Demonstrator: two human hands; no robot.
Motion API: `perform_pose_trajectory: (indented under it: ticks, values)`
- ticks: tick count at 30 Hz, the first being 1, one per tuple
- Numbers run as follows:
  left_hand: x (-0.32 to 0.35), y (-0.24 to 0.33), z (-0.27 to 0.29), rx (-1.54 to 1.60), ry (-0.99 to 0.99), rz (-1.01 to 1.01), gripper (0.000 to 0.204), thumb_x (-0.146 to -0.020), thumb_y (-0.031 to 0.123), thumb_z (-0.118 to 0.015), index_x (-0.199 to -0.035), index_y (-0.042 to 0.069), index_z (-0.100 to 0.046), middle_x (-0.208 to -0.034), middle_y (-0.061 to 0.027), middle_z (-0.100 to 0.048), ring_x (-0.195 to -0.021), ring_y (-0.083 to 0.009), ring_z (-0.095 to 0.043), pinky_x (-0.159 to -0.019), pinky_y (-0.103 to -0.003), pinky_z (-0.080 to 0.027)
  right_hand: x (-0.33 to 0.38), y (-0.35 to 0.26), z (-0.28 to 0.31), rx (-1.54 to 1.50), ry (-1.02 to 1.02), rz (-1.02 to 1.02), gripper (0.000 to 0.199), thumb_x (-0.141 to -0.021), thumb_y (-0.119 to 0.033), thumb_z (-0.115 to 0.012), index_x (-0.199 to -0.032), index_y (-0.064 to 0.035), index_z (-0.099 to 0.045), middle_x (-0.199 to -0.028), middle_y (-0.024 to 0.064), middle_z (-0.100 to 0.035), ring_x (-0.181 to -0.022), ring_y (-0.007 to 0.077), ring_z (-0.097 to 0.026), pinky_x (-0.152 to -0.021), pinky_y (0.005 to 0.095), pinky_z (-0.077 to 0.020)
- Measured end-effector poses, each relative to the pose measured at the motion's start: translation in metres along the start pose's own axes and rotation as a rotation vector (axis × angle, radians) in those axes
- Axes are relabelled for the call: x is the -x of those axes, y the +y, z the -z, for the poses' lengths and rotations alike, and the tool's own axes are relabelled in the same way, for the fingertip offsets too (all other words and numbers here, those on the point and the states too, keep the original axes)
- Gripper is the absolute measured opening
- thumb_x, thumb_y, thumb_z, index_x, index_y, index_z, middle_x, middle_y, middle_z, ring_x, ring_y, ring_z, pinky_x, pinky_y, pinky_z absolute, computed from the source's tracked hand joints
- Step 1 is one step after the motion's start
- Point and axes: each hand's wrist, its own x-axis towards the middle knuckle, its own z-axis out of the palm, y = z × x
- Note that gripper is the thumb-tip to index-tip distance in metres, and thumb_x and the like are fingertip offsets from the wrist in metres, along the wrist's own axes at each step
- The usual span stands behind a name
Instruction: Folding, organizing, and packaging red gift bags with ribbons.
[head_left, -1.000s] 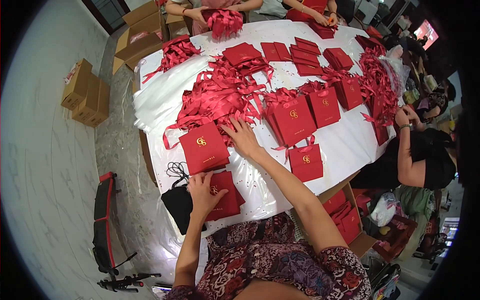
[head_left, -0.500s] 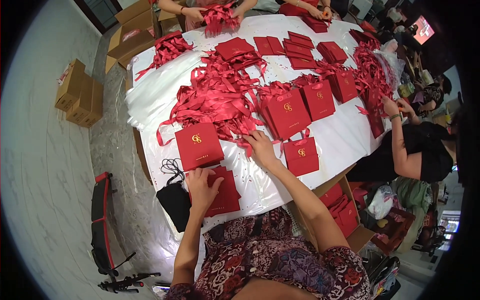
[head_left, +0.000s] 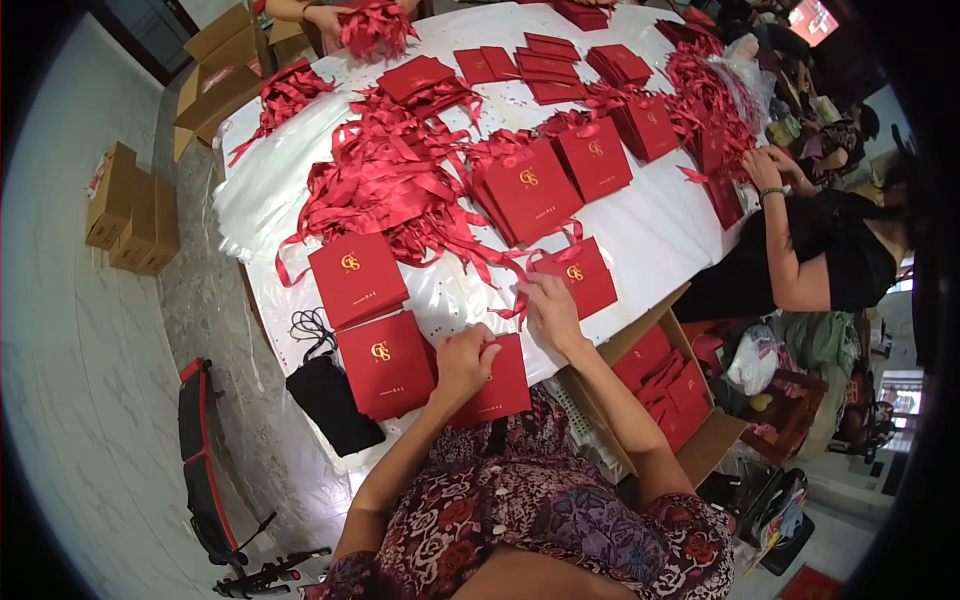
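Observation:
My left hand (head_left: 467, 362) is closed at the upper edge of a small flat red paper bag (head_left: 508, 375) with gold print, close to the table's near edge. A little to its right, my right hand (head_left: 550, 308) pinches the end of a red ribbon (head_left: 505, 268), which trails from the big ribbon heap (head_left: 390, 190). Just beyond that hand lies another group of red bags (head_left: 590, 280). On my left are two stacks of the same bags, a nearer one (head_left: 385, 365) and a farther one (head_left: 355, 280).
A black drawstring pouch (head_left: 335, 405) lies at the table's left corner. More red bags (head_left: 525, 190) stand in rows across the white-covered table (head_left: 640, 235). An open carton of red bags (head_left: 700, 440) is below on the right. A co-worker's hands (head_left: 770, 168) work at the right side.
My left hand has moved right, from the near stack to a single bag. My right hand has drawn a ribbon nearer, toward that bag. The view has shifted right.

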Motion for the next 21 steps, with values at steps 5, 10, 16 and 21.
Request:
perform_pose_trajectory:
  ticks: [5, 10, 16, 21]
  values:
    - [0.001, -0.002, -0.012, -0.023, -0.039, 0.002, 0.019, -0.081, 0.025, -0.069, -0.091, 0.011, -0.059, -0.086, -0.007, -0.066, -0.08, -0.0279, -0.063, -0.076, -0.042, -0.037, 0.023, 0.021, 0.013, -0.029, -0.202, 0.122, 0.029, -0.072, 0.003, -0.063, -0.095, -0.0133, -0.07, -0.101, 0.0057, -0.059, -0.099, 0.0274, -0.055, -0.08, 0.0382, -0.0471]
    - [-0.001, -0.001, -0.008, -0.02, -0.16, 0.033, 0.025, -0.078, 0.026, -0.072, -0.095, 0.011, -0.06, -0.088, -0.0072, -0.068, -0.085, -0.0264, -0.065, -0.081, -0.04, -0.039, 0.029, 0.02, 0.002, -0.038, -0.224, 0.135, 0.019, -0.076, -0.003, -0.063, -0.091, -0.0126, -0.07, -0.097, 0.005, -0.058, -0.097, 0.025, -0.055, -0.079, 0.0391, -0.0454]
    - [-0.015, -0.005, -0.016, 0.106, -0.195, 0.096, 0.033, -0.074, 0.024, -0.076, -0.101, 0.01, -0.063, -0.09, -0.0091, -0.071, -0.089, -0.0256, -0.069, -0.085, -0.039, -0.047, 0.023, 0.024, -0.003, 0.073, -0.239, 0.132, 0.013, -0.081, -0.008, -0.064, -0.093, -0.0052, -0.061, -0.09, 0.0091, -0.056, -0.092, 0.028, -0.054, -0.077, 0.0393, -0.0441]
    - [-0.015, -0.022, -0.031, 0.125, -0.164, 0.096, 0.032, -0.073, 0.023, -0.077, -0.1, 0.011, -0.064, -0.089, -0.0092, -0.071, -0.088, -0.0259, -0.069, -0.084, -0.039, -0.049, 0.016, 0.001, 0.028, -0.517, 0.049, -0.183, 0.007, -0.087, 0.0, -0.058, -0.093, -0.002, -0.054, -0.095, 0.0097, -0.06, -0.092, 0.0234, -0.06, -0.09, 0.0369, -0.0442]
